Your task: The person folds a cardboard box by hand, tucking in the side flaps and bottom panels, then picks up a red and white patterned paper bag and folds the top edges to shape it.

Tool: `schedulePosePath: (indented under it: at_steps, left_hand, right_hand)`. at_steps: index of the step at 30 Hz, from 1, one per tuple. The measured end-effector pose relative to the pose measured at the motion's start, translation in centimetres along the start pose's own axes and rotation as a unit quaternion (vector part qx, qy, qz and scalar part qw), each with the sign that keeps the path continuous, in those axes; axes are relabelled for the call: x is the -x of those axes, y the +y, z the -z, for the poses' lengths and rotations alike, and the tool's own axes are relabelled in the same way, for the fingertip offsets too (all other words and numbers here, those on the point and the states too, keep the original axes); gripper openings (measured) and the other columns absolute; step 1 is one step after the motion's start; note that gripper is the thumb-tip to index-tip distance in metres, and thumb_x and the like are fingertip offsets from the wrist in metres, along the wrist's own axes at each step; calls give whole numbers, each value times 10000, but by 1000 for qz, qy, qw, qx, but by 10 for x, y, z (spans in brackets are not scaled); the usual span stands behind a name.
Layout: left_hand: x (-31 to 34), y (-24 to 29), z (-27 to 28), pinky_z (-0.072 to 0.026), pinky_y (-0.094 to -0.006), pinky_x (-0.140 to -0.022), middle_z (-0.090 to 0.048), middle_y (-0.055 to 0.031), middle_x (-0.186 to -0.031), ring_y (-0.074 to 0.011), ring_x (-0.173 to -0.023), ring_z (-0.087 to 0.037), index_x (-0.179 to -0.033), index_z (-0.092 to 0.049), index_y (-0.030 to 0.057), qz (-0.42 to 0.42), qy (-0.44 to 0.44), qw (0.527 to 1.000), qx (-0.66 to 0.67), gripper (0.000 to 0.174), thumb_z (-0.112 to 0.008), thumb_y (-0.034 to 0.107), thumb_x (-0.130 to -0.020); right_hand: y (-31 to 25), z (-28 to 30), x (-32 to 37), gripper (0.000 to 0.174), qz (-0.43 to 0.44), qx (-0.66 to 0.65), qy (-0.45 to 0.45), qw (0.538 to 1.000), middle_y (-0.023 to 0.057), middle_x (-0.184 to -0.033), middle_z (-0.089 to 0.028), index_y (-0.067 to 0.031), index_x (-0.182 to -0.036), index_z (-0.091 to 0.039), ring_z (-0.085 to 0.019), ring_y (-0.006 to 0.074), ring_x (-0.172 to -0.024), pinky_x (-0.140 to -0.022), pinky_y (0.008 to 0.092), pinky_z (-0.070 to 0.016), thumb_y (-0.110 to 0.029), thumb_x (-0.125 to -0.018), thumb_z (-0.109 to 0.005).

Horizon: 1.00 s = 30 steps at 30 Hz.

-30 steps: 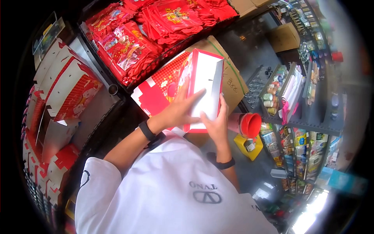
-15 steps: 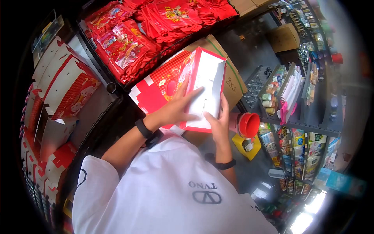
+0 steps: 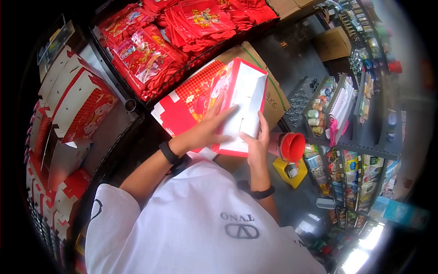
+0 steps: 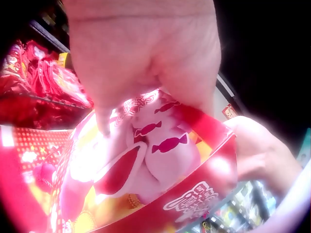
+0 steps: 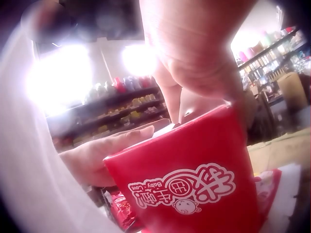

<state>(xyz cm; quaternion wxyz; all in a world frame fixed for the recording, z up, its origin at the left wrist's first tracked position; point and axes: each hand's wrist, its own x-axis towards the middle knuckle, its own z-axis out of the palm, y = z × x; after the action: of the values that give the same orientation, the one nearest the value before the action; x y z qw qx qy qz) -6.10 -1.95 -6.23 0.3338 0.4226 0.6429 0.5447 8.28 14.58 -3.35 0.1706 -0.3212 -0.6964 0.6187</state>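
Note:
A red and white box (image 3: 244,102) is held at an angle in front of the white shirt, its white face up, with a small slit or tab in it. On its left side the left hand (image 3: 205,132) grips it, fingers spread over the printed side and the white face. The right hand (image 3: 258,144) holds the lower right edge, thumb on the white face and fingers along the side. In the left wrist view the printed side (image 4: 165,145) shows candy shapes; a red end panel (image 5: 184,179) with white lettering fills the right wrist view.
Flat printed card (image 3: 175,112) lies to the left on a brown carton (image 3: 273,98). Beyond is a crate of red packets (image 3: 150,59). More printed box pieces (image 3: 82,100) stand far left. A red bucket (image 3: 293,147), a yellow item (image 3: 292,176) and shelves (image 3: 365,141) are on the right.
The box has shifted slightly right and its tilt has changed a little, with more of the printed side showing. Both hands keep nearly the same hold on it.

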Motion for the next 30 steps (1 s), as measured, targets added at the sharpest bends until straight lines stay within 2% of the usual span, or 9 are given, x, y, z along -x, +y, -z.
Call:
schedulePosePath:
  at_steps: [4,13,18,22,24,25,28,29,30]
  left_hand:
    - [0,-1,-2,-207,-518,-1302,70,-286,-1750,-463,-1635,0,-1696,-288,256,-10,-5,1000,0,1014,-877,198,-874]
    - [1,-1,4,-203,-524,-1301,83,-274,-1756,-455,-1637,7,-1698,-285,249,1,-18,1000,14,1003,-872,230,-885]
    - [-1,0,3,-196,-525,-1301,75,-280,-1755,-460,-1636,12,-1699,-286,253,-3,-15,1000,7,1012,-878,274,-879]
    - [1,7,3,-259,-530,-1282,48,-303,-1746,-498,-1614,-107,-1696,-289,267,-8,-28,999,-35,1040,-896,308,-853]
    - [3,6,-3,-297,-533,-1269,30,-316,-1740,-518,-1594,-175,-1695,-291,275,-12,-59,997,-53,1054,-904,324,-839]
    - [5,5,-9,-335,-539,-1251,-6,-335,-1729,-542,-1557,-249,-1698,-277,283,-28,-63,992,-102,1076,-907,357,-829]
    - [7,17,-24,-318,-571,-1254,-75,-368,-1695,-571,-1552,-211,-1692,-272,269,-44,-77,983,-161,1062,-887,415,-839]
    - [8,21,-26,-317,-577,-1253,-85,-371,-1690,-572,-1551,-207,-1689,-275,262,-53,-77,982,-167,1059,-885,420,-839]
    - [8,24,-29,-315,-583,-1252,-94,-373,-1685,-573,-1551,-204,-1687,-277,254,-62,-77,980,-173,1056,-883,426,-839]
  right_hand:
    - [-2,-1,1,876,22,41,-10,999,204,-1568,-464,-7,-1622,-347,-504,282,-1428,-1150,387,-458,134,-836,-708]
    - [-11,10,3,914,0,-56,-90,994,191,-1645,-377,18,-1659,-242,-461,284,-1468,-1184,398,-429,59,-889,-732]
    - [-2,7,7,914,41,62,-67,995,197,-1630,-394,28,-1656,-233,-469,275,-1457,-1176,399,-436,6,-909,-758]
    - [4,12,-3,899,60,52,-71,994,209,-1606,-418,30,-1649,-245,-483,272,-1439,-1163,401,-447,-71,-935,-782]
    - [-3,15,-14,924,45,99,-35,993,256,-1604,-393,32,-1649,-236,-435,333,-1476,-1181,442,-420,-185,-947,-797]
    - [-8,17,-22,942,37,122,-18,992,279,-1604,-381,33,-1648,-231,-410,363,-1494,-1190,462,-406,-242,-953,-804]
    - [-11,28,-55,954,73,233,24,969,329,-1592,-369,44,-1643,-224,-417,421,-1483,-1203,490,-382,-331,-967,-783]
    - [-13,30,-62,1001,53,231,32,971,347,-1594,-344,43,-1646,-207,-404,465,-1474,-1214,506,-359,-388,-952,-786]
    - [-16,29,-67,1011,51,243,40,968,342,-1593,-342,36,-1650,-204,-399,467,-1475,-1212,507,-361,-393,-947,-789]
